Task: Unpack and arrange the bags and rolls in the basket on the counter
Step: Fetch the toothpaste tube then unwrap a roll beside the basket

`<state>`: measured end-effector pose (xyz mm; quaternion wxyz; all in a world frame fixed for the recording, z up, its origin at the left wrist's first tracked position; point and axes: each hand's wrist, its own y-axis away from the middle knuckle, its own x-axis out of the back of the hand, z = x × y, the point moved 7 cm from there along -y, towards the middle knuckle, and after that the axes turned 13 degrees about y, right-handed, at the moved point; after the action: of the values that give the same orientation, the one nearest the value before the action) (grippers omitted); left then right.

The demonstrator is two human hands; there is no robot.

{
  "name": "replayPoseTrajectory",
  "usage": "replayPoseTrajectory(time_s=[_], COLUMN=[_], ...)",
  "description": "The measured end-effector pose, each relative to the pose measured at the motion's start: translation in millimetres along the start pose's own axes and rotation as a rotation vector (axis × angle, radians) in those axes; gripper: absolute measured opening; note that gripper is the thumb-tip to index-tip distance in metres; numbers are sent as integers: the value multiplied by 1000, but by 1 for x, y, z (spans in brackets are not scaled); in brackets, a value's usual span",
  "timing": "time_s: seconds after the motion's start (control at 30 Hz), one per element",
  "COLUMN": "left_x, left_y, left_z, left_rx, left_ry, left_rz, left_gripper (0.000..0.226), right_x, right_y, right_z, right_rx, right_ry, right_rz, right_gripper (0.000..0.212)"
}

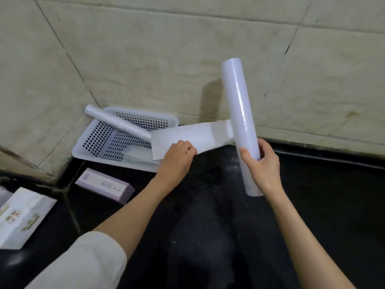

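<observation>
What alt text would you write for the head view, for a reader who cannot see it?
A person's right hand holds a white roll nearly upright over a black counter while the left hand pulls a sheet from it. Behind, a white basket in the tiled corner holds a second roll; two boxes lie to the left.

We see soft, even light, a glare streak down the raised roll point(239, 113), its shadow on the wall point(145, 49), and edges bent and blurred.
</observation>
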<state>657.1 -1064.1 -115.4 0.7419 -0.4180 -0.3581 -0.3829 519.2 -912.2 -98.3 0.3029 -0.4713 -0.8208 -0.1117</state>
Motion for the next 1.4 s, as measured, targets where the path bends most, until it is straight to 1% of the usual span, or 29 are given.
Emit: replayPoseTrajectory(time_s=[0.1, 0.17, 0.27, 0.33, 0.4, 0.5, 0.53, 0.63, 0.7, 0.77, 0.83, 0.87, 1.0, 1.07, 1.17, 1.33, 1.4], left_x=[-35, -55, -64, -54, -37, -7, 3, 27, 39, 44, 44, 44, 39, 37, 34, 32, 31], left_y=[-16, -18, -10, 0, 12, 37, 47, 80, 100, 116, 125, 128, 128, 129, 131, 130, 131], left_z=[-3, -11, -20, -29, -46, -82, -96, -144, -174, -196, -210, -215, -223, -226, -230, -231, -232], left_rx=[-4, 35, 56, 55, 94, 178, 210, 348, 440, 491, 487, 483, 449, 441, 453, 433, 425], left_ry=[-4, 7, 27, 39, 45, 9, -9, -52, -71, -68, -80, -86, -115, -81, -19, -27, -25], left_rz=[-56, -124, -196, -172, -140, -102, -93, -101, -117, -157, -187, -191, -207, -215, -203, -155, -145], left_gripper=[13, 20, 26, 23, 22, 25, 26, 29, 31, 44, 52, 52, 46, 45, 46, 41, 40], right_x=[-2, -7, -20, -34, -53, -93, -108, -156, -190, -225, -261, -278, -332, -349, -365, -378, -379], right_y=[-8, -12, -15, -17, -17, -20, -22, -27, -32, -38, -42, -43, -43, -42, -44, -51, -53], right_z=[8, 11, 14, 12, 3, -19, -30, -76, -105, -130, -146, -149, -140, -131, -125, -123, -122], right_rx=[2, 6, -3, 4, 35, 96, 135, 288, 359, 416, 461, 475, 496, 500, 496, 506, 521], right_ry=[47, 78, 113, 127, 131, 180, 200, 249, 283, 294, 331, 360, 482, 516, 531, 556, 619], right_rz=[-4, -15, -67, -103, -147, -259, -293, -383, -422, -456, -517, -546, -620, -641, -625, -582, -563], right_gripper=[32, 34, 37, 35, 30, 36, 36, 27, 30, 32, 33, 35, 45, 52, 57, 59, 58])
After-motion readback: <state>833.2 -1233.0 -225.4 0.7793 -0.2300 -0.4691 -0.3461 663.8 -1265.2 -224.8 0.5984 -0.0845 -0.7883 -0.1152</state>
